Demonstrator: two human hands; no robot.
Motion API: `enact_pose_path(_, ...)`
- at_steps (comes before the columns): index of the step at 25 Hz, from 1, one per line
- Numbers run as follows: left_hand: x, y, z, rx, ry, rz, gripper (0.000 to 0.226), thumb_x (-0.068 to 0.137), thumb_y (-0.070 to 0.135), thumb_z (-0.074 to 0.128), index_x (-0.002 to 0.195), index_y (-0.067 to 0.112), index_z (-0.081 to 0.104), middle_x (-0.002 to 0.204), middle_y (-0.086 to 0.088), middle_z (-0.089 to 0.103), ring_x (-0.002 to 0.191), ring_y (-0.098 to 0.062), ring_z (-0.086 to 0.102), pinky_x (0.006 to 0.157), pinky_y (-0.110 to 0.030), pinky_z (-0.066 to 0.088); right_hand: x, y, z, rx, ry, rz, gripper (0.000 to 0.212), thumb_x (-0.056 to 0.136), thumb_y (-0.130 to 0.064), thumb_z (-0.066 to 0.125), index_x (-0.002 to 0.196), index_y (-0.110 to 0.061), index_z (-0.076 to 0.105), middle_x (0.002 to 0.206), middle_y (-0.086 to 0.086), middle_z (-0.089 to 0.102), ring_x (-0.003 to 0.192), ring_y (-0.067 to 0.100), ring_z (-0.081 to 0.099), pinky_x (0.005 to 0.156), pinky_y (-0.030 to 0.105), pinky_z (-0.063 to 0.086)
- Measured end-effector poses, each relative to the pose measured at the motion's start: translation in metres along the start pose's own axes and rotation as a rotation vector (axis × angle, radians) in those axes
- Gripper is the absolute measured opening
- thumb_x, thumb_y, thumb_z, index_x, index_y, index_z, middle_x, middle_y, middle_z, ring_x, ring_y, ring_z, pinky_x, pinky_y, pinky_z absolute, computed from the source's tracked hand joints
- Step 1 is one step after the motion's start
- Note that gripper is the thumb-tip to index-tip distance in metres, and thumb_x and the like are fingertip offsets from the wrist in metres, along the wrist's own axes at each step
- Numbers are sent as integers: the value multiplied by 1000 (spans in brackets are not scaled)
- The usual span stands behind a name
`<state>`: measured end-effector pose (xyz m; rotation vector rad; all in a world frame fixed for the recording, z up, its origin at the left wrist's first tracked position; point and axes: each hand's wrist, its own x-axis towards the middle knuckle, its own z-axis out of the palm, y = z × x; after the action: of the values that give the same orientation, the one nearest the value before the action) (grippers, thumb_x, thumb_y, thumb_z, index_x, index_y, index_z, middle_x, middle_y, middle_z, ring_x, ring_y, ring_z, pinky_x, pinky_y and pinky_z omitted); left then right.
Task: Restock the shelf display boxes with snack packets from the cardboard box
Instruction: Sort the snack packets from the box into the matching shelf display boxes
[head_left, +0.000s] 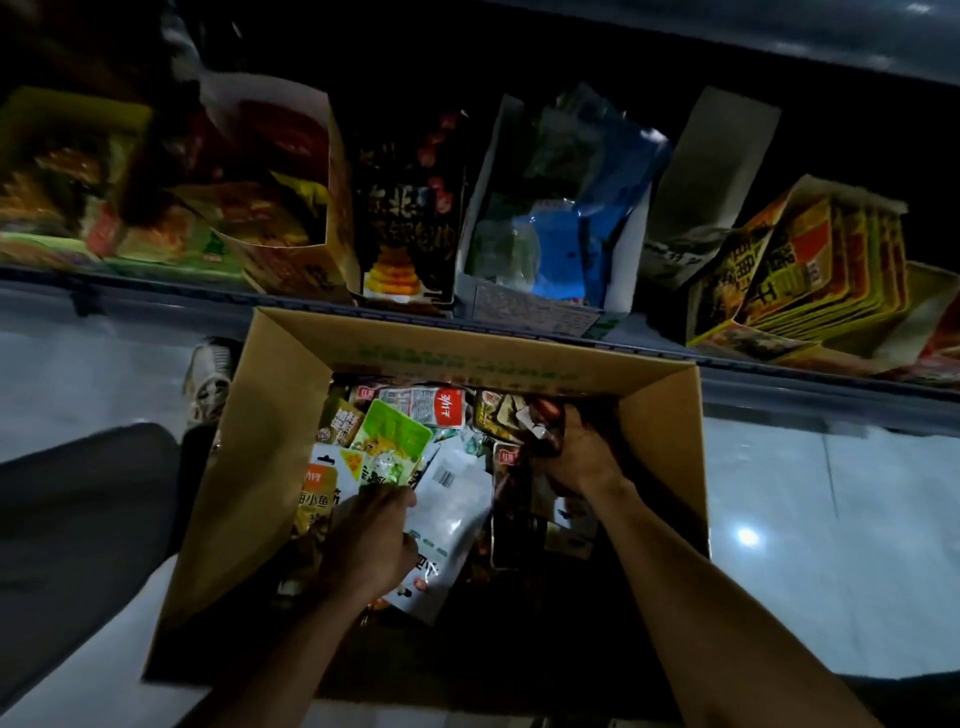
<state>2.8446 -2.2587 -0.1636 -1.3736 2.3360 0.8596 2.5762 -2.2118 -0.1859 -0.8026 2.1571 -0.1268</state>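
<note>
Inside the cardboard box (270, 415), the left hand (371, 540) pinches a white packet (452, 499); the right hand (582, 457) grips what seems a dark packet (545, 415).

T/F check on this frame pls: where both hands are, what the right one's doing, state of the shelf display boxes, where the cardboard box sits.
1. Both hands are inside the cardboard box. True.
2. The right hand is empty and held flat. False: its fingers are curled round dark packets near the box's far right corner.
3. The left hand rests on the packets beside a white pouch. True; whether its grip has closed on one cannot be told.
4. The display box with blue packets is on the floor. False: it stands on the shelf, behind the cardboard box.
5. The cardboard box is shut. False: it is open, with loose packets inside.
</note>
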Motion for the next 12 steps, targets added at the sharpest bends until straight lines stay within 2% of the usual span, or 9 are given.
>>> enact_pose_path(2,-2,-2,3,-19,-22,15,41,91,22,59,130,30,50,137,8,49,127,-14,47,100,-26,39,8,0,5,54,59,27,73,84,-32,75,143,-13,36,131,18,59,117,36,57,91,35,46)
enact_pose_path(6,-2,-7,7,-64,-25,17,43,90,20,60,131,30,50,136,8,49,126,-11,46,100,-24,40,9,-8,10,-179,140,-35,51,88,-46,66,125,-15,51,116,15,68,107,33,63,88,36,51)
enact_pose_path(8,-2,-9,10,-86,-30,21,42,90,19,60,129,30,51,135,8,50,125,-11,47,99,-24,41,3,-12,4,-241,101,-80,54,89,-54,62,126,-15,56,117,14,68,108,32,64,90,34,50)
enact_pose_path(12,2,-8,9,-87,-19,-3,39,88,18,60,125,29,55,134,7,54,125,-13,49,97,-26,41,-16,-19,-17,-324,-37,-88,42,85,-40,71,116,-12,64,118,10,67,107,26,64,87,29,48)
